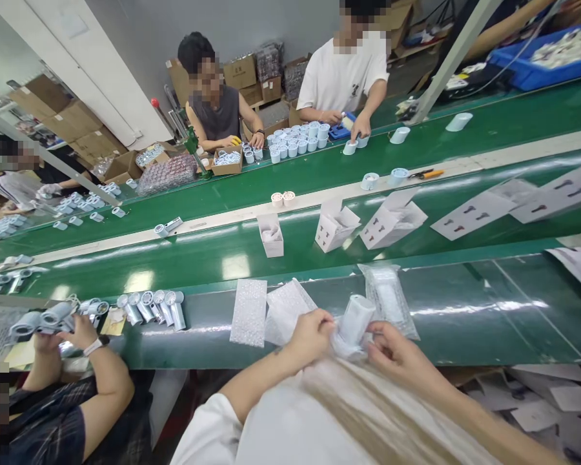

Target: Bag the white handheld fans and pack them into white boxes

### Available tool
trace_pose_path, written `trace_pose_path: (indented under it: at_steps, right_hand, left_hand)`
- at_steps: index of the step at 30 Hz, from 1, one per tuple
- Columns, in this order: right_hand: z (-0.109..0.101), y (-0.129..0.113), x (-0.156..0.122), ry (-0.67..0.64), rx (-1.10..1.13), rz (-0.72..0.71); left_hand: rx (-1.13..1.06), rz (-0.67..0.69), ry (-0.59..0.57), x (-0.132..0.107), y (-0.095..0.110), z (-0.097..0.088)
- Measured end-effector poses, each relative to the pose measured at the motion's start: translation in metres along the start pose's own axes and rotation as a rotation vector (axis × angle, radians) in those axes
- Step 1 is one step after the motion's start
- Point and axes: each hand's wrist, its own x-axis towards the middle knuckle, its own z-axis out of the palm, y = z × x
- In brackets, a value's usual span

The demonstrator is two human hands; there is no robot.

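My left hand (312, 332) and my right hand (392, 345) are both closed around a white cylindrical part (357, 318) that sits partly inside a clear bubble-wrap bag (346, 345). I hold them just above the near edge of the green bench (465, 323). Two flat bubble-wrap bags (249, 312) lie on the bench to the left of my hands. Another bag with a white part inside (390, 298) lies just behind my right hand.
Open white boxes (336, 227) stand on the green conveyor belt (198, 252), flat printed cartons (472, 214) to the right. A co-worker's hands (80, 332) at the left handle small white fans (150, 307). Two people sit across, by white cups (295, 142). A blue bin (537, 61) stands far right.
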Motion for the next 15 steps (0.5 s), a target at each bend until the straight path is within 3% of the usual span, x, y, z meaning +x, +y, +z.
trace_pose_path:
  at_steps: [4,10,15]
  right_hand:
    - [-0.006,-0.019,0.006,-0.033,0.059,0.014]
    - [-0.027,-0.055,0.018,-0.084,0.020,-0.026]
    - [-0.026,-0.065,0.026,-0.178,-0.032,-0.044]
  left_hand:
    - [-0.119,-0.134,0.057,0.004,0.011,-0.007]
    - [-0.303,-0.138,0.043,0.007,0.042,-0.018]
    - [-0.302,-0.150,0.098,0.006,0.053,-0.022]
